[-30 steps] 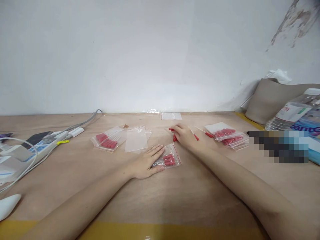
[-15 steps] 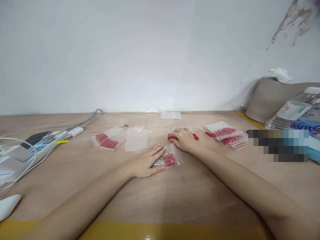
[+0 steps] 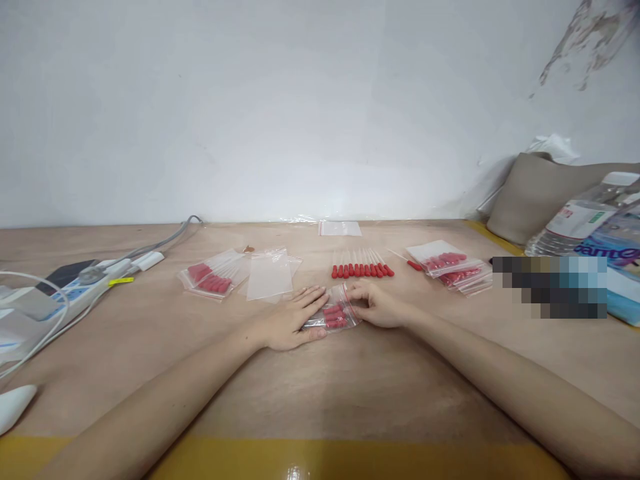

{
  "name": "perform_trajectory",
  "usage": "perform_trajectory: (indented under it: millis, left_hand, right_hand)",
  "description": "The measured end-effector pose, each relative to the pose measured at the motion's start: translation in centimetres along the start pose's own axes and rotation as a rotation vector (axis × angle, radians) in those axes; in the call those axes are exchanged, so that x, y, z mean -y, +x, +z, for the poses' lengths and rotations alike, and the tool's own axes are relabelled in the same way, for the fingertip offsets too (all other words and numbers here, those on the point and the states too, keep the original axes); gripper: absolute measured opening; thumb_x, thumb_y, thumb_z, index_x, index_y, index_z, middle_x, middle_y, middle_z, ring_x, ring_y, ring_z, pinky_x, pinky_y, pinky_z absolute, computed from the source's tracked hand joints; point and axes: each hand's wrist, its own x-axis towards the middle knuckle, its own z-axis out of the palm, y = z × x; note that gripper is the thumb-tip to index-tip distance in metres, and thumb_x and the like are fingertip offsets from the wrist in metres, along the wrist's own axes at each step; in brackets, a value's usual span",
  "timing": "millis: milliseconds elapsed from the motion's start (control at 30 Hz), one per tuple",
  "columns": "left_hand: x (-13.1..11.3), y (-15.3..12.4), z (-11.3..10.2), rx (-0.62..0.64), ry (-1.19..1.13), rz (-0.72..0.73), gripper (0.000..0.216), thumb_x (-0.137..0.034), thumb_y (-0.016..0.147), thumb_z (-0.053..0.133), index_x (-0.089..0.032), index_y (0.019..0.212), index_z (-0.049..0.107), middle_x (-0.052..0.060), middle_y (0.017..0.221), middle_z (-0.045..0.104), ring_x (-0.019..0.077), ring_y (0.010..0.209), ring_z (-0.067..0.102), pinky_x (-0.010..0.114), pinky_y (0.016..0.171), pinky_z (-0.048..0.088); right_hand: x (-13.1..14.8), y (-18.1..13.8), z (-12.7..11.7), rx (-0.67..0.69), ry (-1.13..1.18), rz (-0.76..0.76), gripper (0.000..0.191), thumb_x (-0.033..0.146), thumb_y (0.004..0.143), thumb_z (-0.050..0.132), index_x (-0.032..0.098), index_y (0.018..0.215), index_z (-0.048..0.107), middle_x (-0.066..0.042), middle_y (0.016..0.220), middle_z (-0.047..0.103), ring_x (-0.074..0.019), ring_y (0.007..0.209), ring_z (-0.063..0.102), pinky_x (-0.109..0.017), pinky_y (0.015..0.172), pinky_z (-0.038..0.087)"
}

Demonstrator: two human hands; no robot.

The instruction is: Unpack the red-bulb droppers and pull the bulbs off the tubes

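My left hand lies flat, fingers stretched out, over the left part of a clear zip bag. Inside that bag are several droppers with red bulbs; their thin stems are partly under the hand. At the bag's right, red-striped edge, my right hand has thumb and fingers closed on the plastic. Just beyond it, a neat row of loose red-bulb droppers lies with bulbs toward me and thin clear stems pointing away. A single dropper rests apart to the right.
Filled zip bags lie in a left pile and a right pile. Flat bags lie left of centre, another bag by the wall. A power strip with cables is far left; a plastic bottle stands right.
My right hand has come back from the loose droppers toward me and now grips the bag's right edge, uncovering the row. My left hand has stayed on the bag.
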Motion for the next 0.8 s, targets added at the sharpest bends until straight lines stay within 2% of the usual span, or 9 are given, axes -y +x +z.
perform_trajectory:
  millis: [100, 200, 333, 400, 500, 633, 700, 800]
  left_hand:
    - [0.1, 0.1, 0.0, 0.008, -0.005, 0.005, 0.072, -0.059, 0.085, 0.030, -0.017, 0.142, 0.012, 0.009, 0.148, 0.007, 0.0259, 0.135, 0.005, 0.041, 0.111, 0.012]
    - [0.2, 0.1, 0.0, 0.005, -0.014, 0.020, 0.071, -0.059, 0.086, 0.029, -0.019, 0.142, 0.012, 0.008, 0.148, 0.008, 0.0259, 0.135, 0.006, 0.042, 0.111, 0.012]
    - [0.3, 0.1, 0.1, -0.010, -0.012, 0.022, 0.071, -0.059, 0.086, 0.029, -0.018, 0.141, 0.012, 0.008, 0.148, 0.009, 0.0249, 0.136, 0.007, 0.040, 0.111, 0.012]
    - [0.3, 0.1, 0.1, -0.021, -0.015, 0.029, 0.069, -0.058, 0.087, 0.029, -0.018, 0.141, 0.012, 0.007, 0.148, 0.009, 0.0242, 0.136, 0.007, 0.040, 0.111, 0.012]
    - [0.1, 0.0, 0.1, -0.029, -0.025, 0.032, 0.066, -0.055, 0.088, 0.027, -0.019, 0.141, 0.012, 0.006, 0.148, 0.011, 0.0228, 0.136, 0.008, 0.039, 0.111, 0.012]
    - [0.0, 0.0, 0.0, -0.030, -0.017, 0.031, 0.064, -0.052, 0.090, 0.025, -0.017, 0.141, 0.012, 0.007, 0.148, 0.011, 0.0208, 0.136, 0.008, 0.037, 0.112, 0.012]
    - [0.0, 0.0, 0.0, -0.035, -0.015, 0.040, 0.063, -0.052, 0.090, 0.025, -0.018, 0.141, 0.012, 0.007, 0.147, 0.012, 0.0205, 0.136, 0.008, 0.038, 0.111, 0.013]
    - [0.0, 0.0, 0.1, -0.041, -0.019, 0.048, 0.062, -0.051, 0.091, 0.024, -0.018, 0.142, 0.011, 0.006, 0.147, 0.013, 0.0205, 0.136, 0.010, 0.038, 0.111, 0.013]
  right_hand:
    - [0.4, 0.0, -0.4, 0.130, 0.151, -0.019, 0.022, 0.021, 0.083, 0.047, 0.018, 0.098, 0.063, -0.003, 0.095, 0.062, -0.0140, 0.090, 0.054, -0.030, 0.083, 0.042]
    - [0.7, -0.1, -0.6, 0.217, 0.221, 0.008, 0.019, 0.024, 0.080, 0.052, 0.017, 0.095, 0.061, -0.002, 0.095, 0.061, -0.0142, 0.092, 0.054, -0.029, 0.085, 0.041]
    - [0.9, -0.3, -0.3, 0.156, 0.088, 0.129, 0.026, 0.030, 0.066, 0.068, 0.015, 0.086, 0.058, 0.000, 0.083, 0.060, -0.0136, 0.075, 0.053, -0.025, 0.066, 0.043]
    - [1.2, -0.4, -0.1, 0.120, 0.013, 0.104, 0.026, 0.030, 0.064, 0.070, 0.016, 0.082, 0.057, 0.001, 0.079, 0.059, -0.0124, 0.071, 0.052, -0.023, 0.062, 0.040]
    - [1.6, -0.6, 0.1, 0.065, -0.007, 0.016, 0.019, 0.027, 0.068, 0.065, 0.017, 0.081, 0.054, 0.001, 0.079, 0.059, -0.0107, 0.068, 0.051, -0.022, 0.062, 0.040]
    - [1.8, -0.8, 0.2, -0.033, -0.034, 0.052, 0.009, 0.023, 0.080, 0.050, 0.017, 0.086, 0.052, 0.000, 0.077, 0.057, -0.0101, 0.065, 0.049, -0.022, 0.061, 0.040]
    - [1.9, -0.8, 0.0, -0.004, -0.069, 0.049, 0.011, 0.025, 0.081, 0.049, 0.017, 0.088, 0.054, -0.001, 0.080, 0.057, -0.0117, 0.069, 0.050, -0.024, 0.064, 0.041]
    - [2.0, -0.7, -0.2, 0.102, -0.048, -0.013, 0.019, 0.030, 0.076, 0.059, 0.017, 0.089, 0.057, -0.003, 0.090, 0.058, -0.0145, 0.081, 0.052, -0.027, 0.073, 0.042]
